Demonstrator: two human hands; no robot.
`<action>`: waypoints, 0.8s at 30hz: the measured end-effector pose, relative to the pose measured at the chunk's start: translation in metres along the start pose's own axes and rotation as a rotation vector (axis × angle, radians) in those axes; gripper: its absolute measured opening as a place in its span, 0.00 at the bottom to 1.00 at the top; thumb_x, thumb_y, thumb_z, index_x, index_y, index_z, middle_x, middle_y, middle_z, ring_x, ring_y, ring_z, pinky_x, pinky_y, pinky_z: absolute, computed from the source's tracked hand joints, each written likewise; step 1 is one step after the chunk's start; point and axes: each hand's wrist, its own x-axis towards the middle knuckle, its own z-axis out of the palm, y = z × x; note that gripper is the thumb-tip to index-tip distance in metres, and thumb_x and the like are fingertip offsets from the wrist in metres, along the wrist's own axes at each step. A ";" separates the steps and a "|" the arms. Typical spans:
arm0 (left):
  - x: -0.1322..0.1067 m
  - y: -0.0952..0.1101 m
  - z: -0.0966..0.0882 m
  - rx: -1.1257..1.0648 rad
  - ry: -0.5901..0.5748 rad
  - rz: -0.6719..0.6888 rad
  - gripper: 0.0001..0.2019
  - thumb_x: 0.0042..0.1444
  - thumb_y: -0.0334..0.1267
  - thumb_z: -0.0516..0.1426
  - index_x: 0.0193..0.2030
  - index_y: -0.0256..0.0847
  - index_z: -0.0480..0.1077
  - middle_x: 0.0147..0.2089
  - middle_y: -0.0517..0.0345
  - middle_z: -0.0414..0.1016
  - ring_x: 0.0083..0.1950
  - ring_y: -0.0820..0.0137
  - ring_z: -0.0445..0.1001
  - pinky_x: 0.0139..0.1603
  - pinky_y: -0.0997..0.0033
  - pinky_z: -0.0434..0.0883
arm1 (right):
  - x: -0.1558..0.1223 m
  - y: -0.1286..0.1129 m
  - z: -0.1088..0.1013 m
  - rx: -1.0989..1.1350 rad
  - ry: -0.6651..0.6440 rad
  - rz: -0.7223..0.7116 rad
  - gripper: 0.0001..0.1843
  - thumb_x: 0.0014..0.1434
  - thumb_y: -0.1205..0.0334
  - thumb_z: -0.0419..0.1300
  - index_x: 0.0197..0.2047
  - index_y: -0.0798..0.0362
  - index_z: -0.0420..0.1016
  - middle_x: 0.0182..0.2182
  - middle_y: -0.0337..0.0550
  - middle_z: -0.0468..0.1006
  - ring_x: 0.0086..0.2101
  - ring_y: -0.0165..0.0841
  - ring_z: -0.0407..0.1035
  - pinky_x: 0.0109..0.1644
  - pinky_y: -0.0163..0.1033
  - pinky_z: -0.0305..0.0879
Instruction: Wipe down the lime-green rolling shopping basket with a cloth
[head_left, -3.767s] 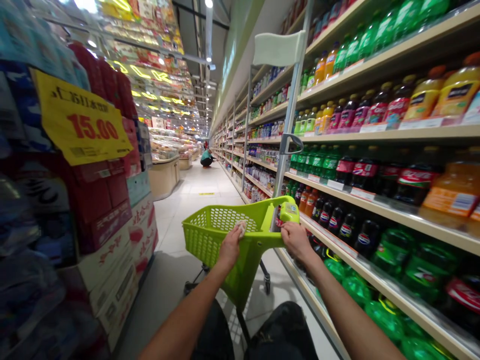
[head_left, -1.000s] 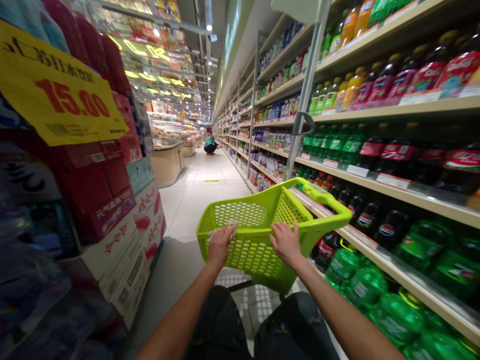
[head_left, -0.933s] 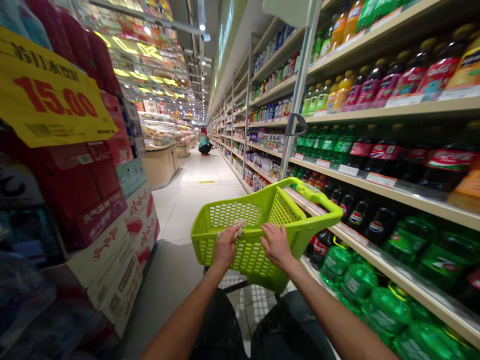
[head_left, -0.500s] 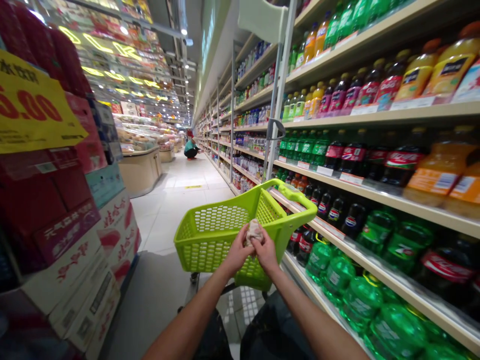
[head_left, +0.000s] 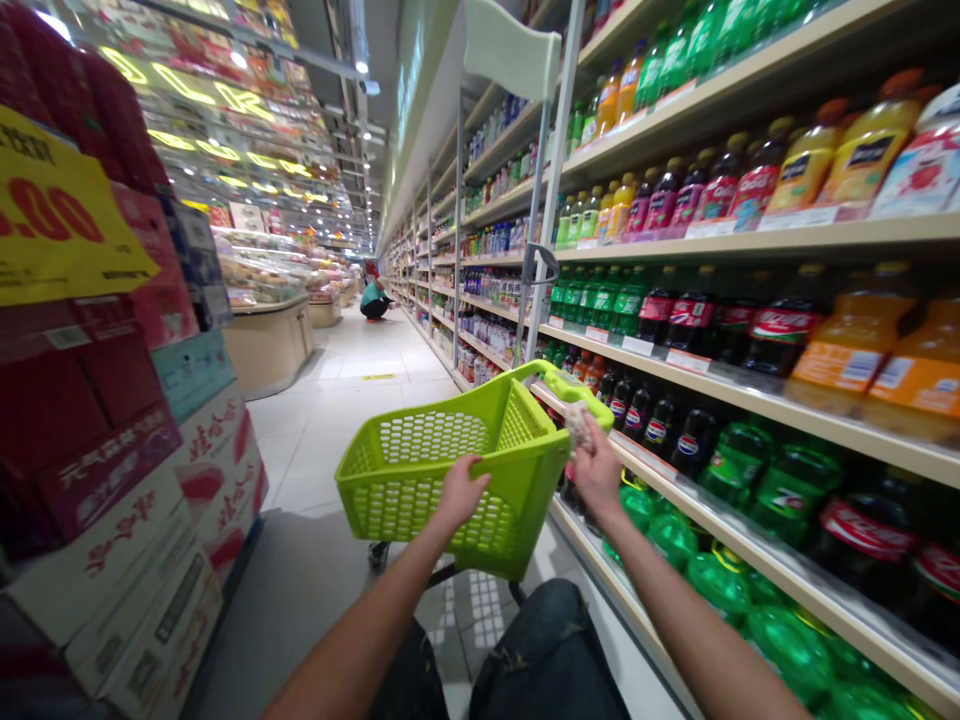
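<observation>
A lime-green plastic shopping cart [head_left: 420, 480] stands in the aisle right in front of me, its basket empty. My left hand [head_left: 459, 495] is closed over the near rim of the basket. My right hand [head_left: 594, 462] is closed on a small crumpled whitish cloth [head_left: 578, 424], pressed against the cart's green handle [head_left: 577, 388] on the right side. My dark trousers show below.
Shelves of soft-drink bottles [head_left: 720, 320] run along the right, very close to the cart. Stacked red and white cartons [head_left: 135, 450] with a yellow price sign [head_left: 60, 235] stand at left. A person [head_left: 373, 298] crouches far down the tiled aisle.
The cloth passed from my left hand to my right. My right hand moved to the cart handle with it; my left hand took the basket rim. The cart turned.
</observation>
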 end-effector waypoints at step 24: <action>0.004 -0.052 -0.072 1.047 -0.122 0.059 0.35 0.45 0.33 0.52 0.62 0.38 0.47 0.66 0.51 0.43 0.66 0.59 0.39 0.60 0.54 0.53 | -0.048 0.056 0.029 -0.255 -0.261 -0.488 0.25 0.54 0.78 0.42 0.49 0.52 0.70 0.53 0.45 0.67 0.57 0.32 0.52 0.57 0.45 0.59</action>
